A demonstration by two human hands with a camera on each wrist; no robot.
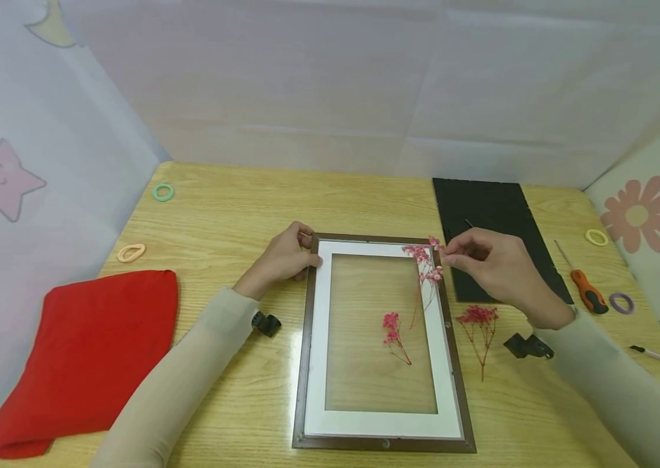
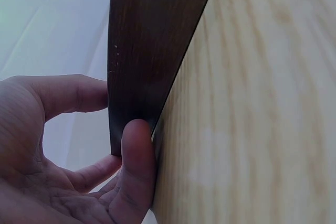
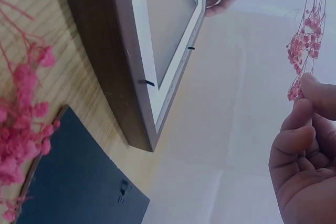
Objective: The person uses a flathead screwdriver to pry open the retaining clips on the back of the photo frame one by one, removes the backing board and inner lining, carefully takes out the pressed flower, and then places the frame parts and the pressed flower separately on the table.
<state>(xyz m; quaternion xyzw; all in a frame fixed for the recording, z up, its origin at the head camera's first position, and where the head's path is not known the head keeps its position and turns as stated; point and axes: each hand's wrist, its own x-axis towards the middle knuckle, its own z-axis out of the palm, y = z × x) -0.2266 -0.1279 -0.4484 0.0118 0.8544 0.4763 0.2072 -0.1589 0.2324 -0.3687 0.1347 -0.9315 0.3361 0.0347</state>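
Note:
A brown picture frame (image 1: 341, 442) with a white mat (image 1: 315, 364) lies on the table. At its far left corner my left hand (image 1: 289, 255) grips the edge, with fingers and thumb against the dark side (image 2: 147, 40) in the left wrist view. My right hand (image 1: 496, 263) pinches the tip of a pink dried flower sprig (image 1: 430, 274) between thumb and fingertips. That sprig hangs over the frame's far right corner, its thin stems pointing toward the middle. Another pink sprig (image 1: 391, 325) lies within the mat's opening. A third sprig (image 1: 478, 314) rests right of the frame.
Behind my right hand lies a black backing board (image 1: 482, 201). An orange-handled screwdriver (image 1: 586, 289), a purple ring (image 1: 621, 303) and a yellow ring (image 1: 596, 237) are at the right. Folded red cloth (image 1: 101, 351) covers the left side, near orange (image 1: 131, 253) and green rings (image 1: 162, 192).

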